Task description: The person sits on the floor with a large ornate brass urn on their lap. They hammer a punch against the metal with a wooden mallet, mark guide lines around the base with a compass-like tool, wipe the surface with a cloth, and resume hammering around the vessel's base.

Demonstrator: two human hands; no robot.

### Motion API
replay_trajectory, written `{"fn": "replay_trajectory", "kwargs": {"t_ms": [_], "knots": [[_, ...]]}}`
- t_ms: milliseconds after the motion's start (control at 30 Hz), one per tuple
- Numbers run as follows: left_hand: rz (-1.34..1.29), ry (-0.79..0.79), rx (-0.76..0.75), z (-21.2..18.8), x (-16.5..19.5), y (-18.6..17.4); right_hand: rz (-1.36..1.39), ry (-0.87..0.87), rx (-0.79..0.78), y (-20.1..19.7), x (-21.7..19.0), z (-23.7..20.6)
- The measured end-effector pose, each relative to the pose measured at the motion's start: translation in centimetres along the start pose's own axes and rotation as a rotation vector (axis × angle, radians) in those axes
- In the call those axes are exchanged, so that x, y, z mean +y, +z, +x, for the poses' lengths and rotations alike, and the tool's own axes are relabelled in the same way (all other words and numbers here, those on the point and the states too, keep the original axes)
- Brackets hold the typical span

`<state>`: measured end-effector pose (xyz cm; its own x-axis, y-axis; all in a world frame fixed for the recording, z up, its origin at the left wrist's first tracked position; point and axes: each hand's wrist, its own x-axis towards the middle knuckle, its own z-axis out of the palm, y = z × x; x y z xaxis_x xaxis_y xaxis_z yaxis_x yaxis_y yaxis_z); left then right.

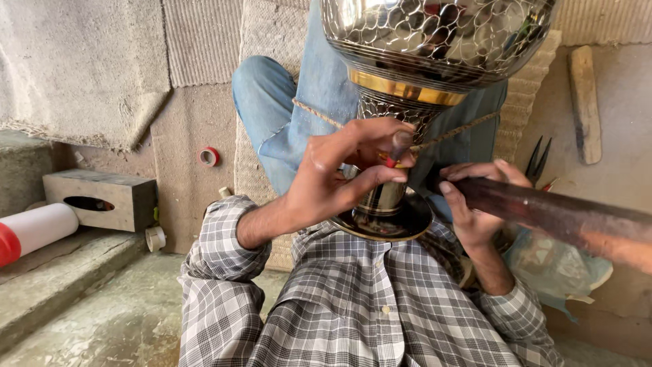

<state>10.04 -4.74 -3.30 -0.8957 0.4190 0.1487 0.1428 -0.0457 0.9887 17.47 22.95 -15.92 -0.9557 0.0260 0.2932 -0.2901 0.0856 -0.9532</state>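
A large shiny metal vase with a scale pattern and a gold band lies against my lap, its round foot toward me. A twine cord runs across its neck. My left hand pinches a small dark tool with a red band against the vase's stem. My right hand grips the end of a long dark metal bar that reaches out to the right.
A grey hollow block, a white and red cylinder and two tape rolls lie at the left. Pliers and a wooden stick rest at the right. Woven mats cover the floor behind.
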Motion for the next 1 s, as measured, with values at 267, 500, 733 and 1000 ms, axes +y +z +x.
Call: {"fn": "replay_trajectory", "kwargs": {"t_ms": [267,500,733,1000], "knots": [[0.129,0.095,0.014,0.5,-0.2,0.1,-0.169,0.267,-0.003,-6.8,-6.1,3.7],[0.024,0.056,0.018,0.1,-0.6,-0.1,-0.351,0.426,-0.228,-10.7,-9.1,6.9],[0.020,0.135,0.000,0.3,-0.7,-0.1,-0.720,0.550,-0.452,-14.4,-8.7,7.3],[0.383,0.221,-0.140,2.2,-1.6,0.0,-0.684,0.408,-0.659,-11.8,-10.8,9.6]]}}
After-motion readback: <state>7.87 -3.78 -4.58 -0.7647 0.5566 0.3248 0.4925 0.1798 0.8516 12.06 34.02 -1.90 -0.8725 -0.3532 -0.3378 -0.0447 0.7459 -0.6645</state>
